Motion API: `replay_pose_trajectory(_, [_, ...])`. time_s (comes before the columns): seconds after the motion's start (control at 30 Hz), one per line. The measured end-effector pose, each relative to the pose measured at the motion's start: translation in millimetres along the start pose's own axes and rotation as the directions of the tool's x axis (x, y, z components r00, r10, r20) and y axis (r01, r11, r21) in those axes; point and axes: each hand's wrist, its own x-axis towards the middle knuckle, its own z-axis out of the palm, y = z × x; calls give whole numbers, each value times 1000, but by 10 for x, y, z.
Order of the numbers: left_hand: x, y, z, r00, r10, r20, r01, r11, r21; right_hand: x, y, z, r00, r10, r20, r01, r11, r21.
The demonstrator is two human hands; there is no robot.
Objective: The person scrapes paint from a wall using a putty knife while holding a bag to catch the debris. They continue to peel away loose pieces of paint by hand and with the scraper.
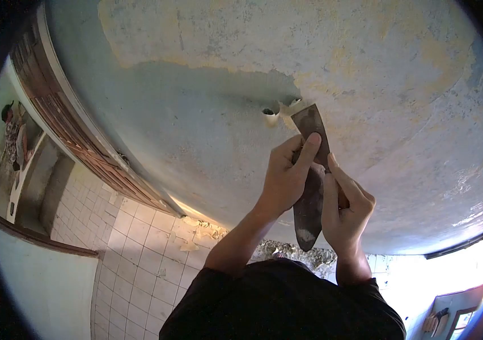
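Note:
Both of my hands are raised in front of a wall with peeling paint. My left hand is closed, its thumb pressed on the flat dark blade of a scraper. My right hand is closed around the lower part of the same tool, its fingers hiding most of the grip. A second dark, long piece with a rounded, pale-worn end hangs between my hands; whether it joins the scraper I cannot tell. Curled paint flakes stick out from the wall just left of the blade tip.
A slatted wooden door stands at the left. Beyond it, a person is near a counter. Below are floor tiles with fallen flakes and debris along the wall base. A framed object is at the lower right.

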Motion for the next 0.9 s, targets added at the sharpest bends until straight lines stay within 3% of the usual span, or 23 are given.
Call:
replay_pose_trajectory(0.1, [79, 111, -19, 996, -52, -70, 43, 992, -122, 70, 7, 63, 999, -42, 5, 42, 999, -17])
replay_pose_trajectory(0.17, [58, 214, -38, 995, -70, -74, 59, 989, -136, 156, -75, 111, 1000, -25, 13, 23, 995, 97])
replay_pose_trajectory(0.2, [55, 241, -52, 993, -83, -80, 70, 986, -149, 138, -87, 90, 997, -79, 26, 78, 996, 31])
replay_pose_trajectory(0.33, [4, 77, -39, 991, -51, -120, 45, 998, -53, 24, 15, 127, 996, -88, -26, 88, 996, 22])
replay_pose_trajectory(0.5, [101, 226, -83, 979, 9, -204, -39, 989, -143, 151, -131, 219, 997, -60, 37, 59, 998, 37])
replay_pose_trajectory(0.6, [-81, 35, -133, 986, -38, -160, 44, 998, 35, -67, -40, 225, 994, -106, -4, 106, 994, 16])
replay_pose_trajectory(0.7, [-38, 29, -155, 975, -13, -221, -5, 997, -80, -40, -64, 299, 997, -81, 13, 81, 996, 31])
replay_pose_trajectory(0.73, [12, 109, -177, 969, -22, -245, -8, 992, -122, 26, -46, 401, 986, -162, -33, 164, 985, 52])
replay_pose_trajectory(0.83, [-26, 240, -235, 975, -63, -212, 42, 994, -101, 61, -177, 354, 987, -158, 38, 158, 987, 12])
replay_pose_trajectory(0.9, [-135, 63, -177, 968, -92, -234, 82, 995, -52, -101, -119, 277, 988, -153, 3, 153, 988, 23])
